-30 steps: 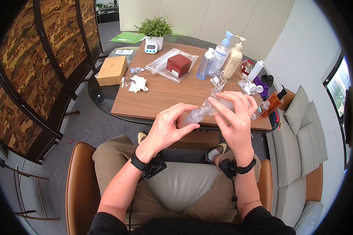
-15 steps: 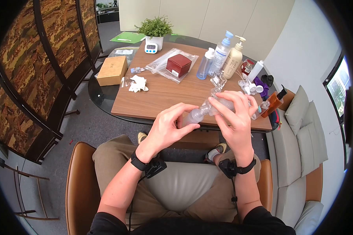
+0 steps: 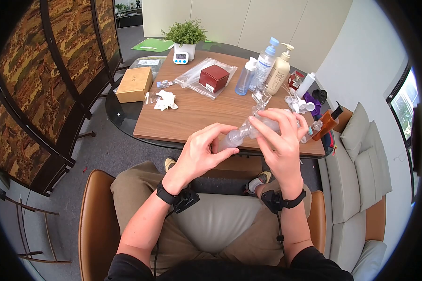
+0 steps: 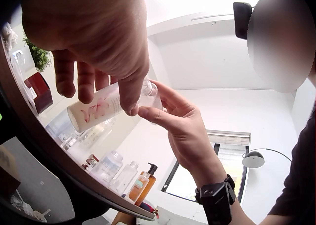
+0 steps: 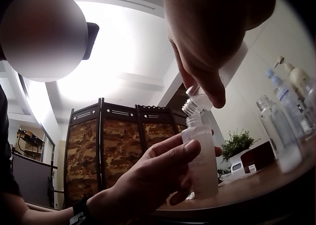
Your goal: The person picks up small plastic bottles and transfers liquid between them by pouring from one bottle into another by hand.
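Note:
My left hand grips a frosted bottle between thumb and fingers; its body carries a pink flower print, seen in the left wrist view. Another translucent bottle is held by my right hand, tilted with its threaded neck pointing down. The two open mouths meet or nearly meet, the right bottle's above the left one's. Both bottles are over the table's near edge. My right fingers hide much of the upper bottle in the head view.
Pump bottles stand at the back right of the wooden table. A dark red box rests on a plastic bag. Crumpled tissue, a cardboard box and a potted plant are left. An amber pump bottle is at right.

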`<state>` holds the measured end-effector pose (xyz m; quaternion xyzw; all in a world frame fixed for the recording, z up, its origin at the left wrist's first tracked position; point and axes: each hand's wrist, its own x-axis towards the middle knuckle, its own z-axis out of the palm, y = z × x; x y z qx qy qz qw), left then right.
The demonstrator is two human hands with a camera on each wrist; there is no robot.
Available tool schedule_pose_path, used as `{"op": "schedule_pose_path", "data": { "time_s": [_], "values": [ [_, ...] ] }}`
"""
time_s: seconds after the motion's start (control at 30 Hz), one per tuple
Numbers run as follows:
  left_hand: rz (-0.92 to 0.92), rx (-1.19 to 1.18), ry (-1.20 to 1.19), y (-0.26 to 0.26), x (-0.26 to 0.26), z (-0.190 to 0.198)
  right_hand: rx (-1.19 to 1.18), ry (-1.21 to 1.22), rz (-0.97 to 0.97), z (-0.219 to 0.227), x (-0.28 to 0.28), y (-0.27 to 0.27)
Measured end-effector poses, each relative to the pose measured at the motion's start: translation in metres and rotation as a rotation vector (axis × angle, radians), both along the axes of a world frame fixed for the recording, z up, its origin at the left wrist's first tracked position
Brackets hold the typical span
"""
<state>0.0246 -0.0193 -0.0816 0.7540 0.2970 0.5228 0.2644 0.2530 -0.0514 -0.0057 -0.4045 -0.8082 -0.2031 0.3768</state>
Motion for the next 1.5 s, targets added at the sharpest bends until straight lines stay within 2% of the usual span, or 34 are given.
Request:
{"op": "schedule_pose_path", "data": {
  "time_s": [0.4,0.47,0.77,0.83,1.03,1.17,1.27,1.5],
  "values": [
    [0.011,-0.027,-0.014,-0.002,-0.004,0.004,-0.033,0.042,0.007,-0.003,-0.004,0.002],
    [-0.014,-0.144,-0.058,-0.004,-0.006,0.006,-0.048,0.065,0.016,-0.005,-0.005,0.002],
    [-0.045,-0.179,-0.14,-0.002,-0.011,0.008,-0.263,0.305,0.103,-0.013,-0.015,0.001],
    [-0.036,-0.187,-0.13,-0.002,-0.014,0.012,-0.376,0.457,0.101,-0.016,-0.017,0.002],
    [0.0,-0.287,-0.174,0.004,-0.031,0.014,-0.47,0.722,0.17,-0.043,-0.018,0.017],
    [0.005,-0.233,-0.311,0.017,-0.049,0.013,-0.504,0.733,0.216,-0.054,-0.034,0.026],
    [0.019,-0.233,-0.406,0.022,-0.061,0.017,-0.579,0.843,0.328,-0.068,-0.045,0.042],
    [0.087,-0.248,-0.456,0.027,-0.072,0.015,-0.617,0.841,0.3,-0.085,-0.062,0.069]
  ]
}}
